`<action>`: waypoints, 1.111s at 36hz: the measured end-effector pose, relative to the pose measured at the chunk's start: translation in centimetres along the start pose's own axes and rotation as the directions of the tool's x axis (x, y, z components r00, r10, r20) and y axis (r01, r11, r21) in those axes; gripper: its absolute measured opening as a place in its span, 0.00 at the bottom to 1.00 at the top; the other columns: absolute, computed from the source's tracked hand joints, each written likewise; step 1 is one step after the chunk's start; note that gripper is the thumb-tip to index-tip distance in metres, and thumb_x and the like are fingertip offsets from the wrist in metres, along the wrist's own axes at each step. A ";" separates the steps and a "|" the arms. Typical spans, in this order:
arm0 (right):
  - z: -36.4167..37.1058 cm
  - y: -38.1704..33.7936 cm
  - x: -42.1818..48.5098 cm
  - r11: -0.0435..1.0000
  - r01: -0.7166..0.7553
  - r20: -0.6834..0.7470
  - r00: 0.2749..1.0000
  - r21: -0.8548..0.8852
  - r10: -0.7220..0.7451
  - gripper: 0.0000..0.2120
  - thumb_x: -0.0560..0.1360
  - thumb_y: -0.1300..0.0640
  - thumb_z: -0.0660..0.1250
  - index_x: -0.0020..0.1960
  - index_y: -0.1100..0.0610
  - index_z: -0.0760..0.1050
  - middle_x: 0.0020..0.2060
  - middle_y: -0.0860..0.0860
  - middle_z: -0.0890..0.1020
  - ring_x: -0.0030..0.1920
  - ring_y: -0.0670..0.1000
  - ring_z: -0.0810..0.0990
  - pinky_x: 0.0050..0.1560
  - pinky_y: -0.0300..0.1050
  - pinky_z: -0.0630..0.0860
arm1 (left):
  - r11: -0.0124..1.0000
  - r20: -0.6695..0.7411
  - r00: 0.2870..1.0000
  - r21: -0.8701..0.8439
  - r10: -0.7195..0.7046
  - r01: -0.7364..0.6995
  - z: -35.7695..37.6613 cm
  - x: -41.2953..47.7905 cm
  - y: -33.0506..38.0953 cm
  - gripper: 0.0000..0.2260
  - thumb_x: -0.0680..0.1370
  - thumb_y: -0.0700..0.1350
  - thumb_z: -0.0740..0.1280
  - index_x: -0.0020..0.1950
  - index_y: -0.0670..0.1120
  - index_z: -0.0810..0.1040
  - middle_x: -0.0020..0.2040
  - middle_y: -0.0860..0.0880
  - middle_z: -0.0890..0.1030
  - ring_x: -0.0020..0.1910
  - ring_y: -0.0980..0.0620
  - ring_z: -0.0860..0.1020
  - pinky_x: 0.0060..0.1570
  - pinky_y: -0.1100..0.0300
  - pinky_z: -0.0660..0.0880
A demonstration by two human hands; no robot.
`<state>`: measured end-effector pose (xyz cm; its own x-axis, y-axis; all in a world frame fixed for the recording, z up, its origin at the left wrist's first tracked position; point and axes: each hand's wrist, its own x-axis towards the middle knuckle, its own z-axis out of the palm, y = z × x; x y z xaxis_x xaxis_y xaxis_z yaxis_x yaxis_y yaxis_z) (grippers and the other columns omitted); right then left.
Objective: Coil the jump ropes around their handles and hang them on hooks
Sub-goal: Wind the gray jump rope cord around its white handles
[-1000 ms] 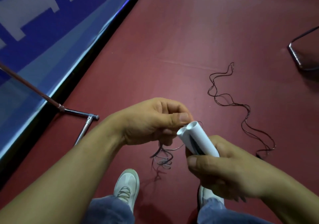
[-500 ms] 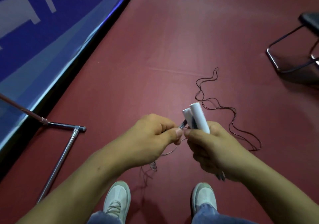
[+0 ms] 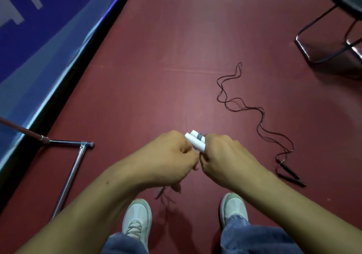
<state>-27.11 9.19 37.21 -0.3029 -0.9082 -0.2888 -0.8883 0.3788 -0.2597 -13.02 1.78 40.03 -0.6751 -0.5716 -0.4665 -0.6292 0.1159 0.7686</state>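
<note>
We've got the 2 white handles (image 3: 195, 142) side by side, up in front of us, over the floor (image 3: 156, 58). Our right hand (image 3: 225, 156) is wrapped round their low end. Our left hand (image 3: 168, 159) is curled tight just beside them & looks to pinch the cord (image 3: 164, 195), but the pinch itself is hidden. A few dark turns sit on the handles near the top. The rest of the cord hangs blurry under the left hand.

We think the cord is thin, light, floppy & a bit springy, so turns can slip off smooth plastic. Best hold: handles in a fist, cord pinched close to them.

The 2nd rope (image 3: 260, 120) lies wiggly on the floor, off to the right, w/ black handles (image 3: 290, 172).
</note>
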 end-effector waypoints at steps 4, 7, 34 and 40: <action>0.1 0.0 -0.3 0.998 0.060 0.013 0.998 -0.036 -0.060 0.09 0.79 0.48 0.61 0.50 0.52 0.64 0.43 0.52 0.76 0.40 0.60 0.70 0.37 0.48 0.65 | 0.984 0.103 0.994 -0.168 -0.042 0.059 0.4 -0.2 0.7 0.14 0.75 0.34 0.63 0.30 0.44 0.78 0.23 0.44 0.68 0.22 0.45 0.69 0.28 0.55 0.76; 0.4 0.1 -0.8 0.987 0.124 0.046 0.992 -0.104 -0.120 0.13 0.79 0.41 0.58 0.49 0.52 0.67 0.40 0.50 0.72 0.43 0.63 0.76 0.38 0.49 0.67 | 0.955 0.172 0.981 -0.267 -0.084 0.129 0.1 0.0 1.3 0.09 0.75 0.33 0.61 0.39 0.36 0.80 0.24 0.46 0.64 0.23 0.48 0.62 0.27 0.57 0.74; -0.2 -0.9 -5.0 0.888 0.459 0.163 0.879 -0.035 -0.448 0.20 0.78 0.33 0.55 0.38 0.47 0.57 0.32 0.47 0.68 0.29 0.51 0.66 0.33 0.49 0.63 | 0.976 0.322 0.922 -0.101 0.214 -0.192 -3.1 1.6 -1.8 0.08 0.67 0.52 0.78 0.41 0.49 0.87 0.38 0.37 0.82 0.37 0.50 0.75 0.41 0.51 0.71; 0.4 0.2 -5.1 0.849 0.521 -0.008 0.852 -0.089 -0.524 0.19 0.73 0.34 0.54 0.48 0.49 0.71 0.29 0.49 0.73 0.26 0.57 0.71 0.28 0.48 0.62 | 0.941 0.369 0.898 -0.314 0.240 -0.123 -2.2 1.7 -3.3 0.06 0.71 0.41 0.77 0.40 0.44 0.81 0.31 0.51 0.79 0.30 0.57 0.75 0.33 0.66 0.72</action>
<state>-25.62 14.03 38.28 0.2047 -0.9734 -0.1029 -0.9425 -0.1677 -0.2889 -11.22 -1.33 37.63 -0.8994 -0.1855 -0.3959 -0.3885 -0.0761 0.9183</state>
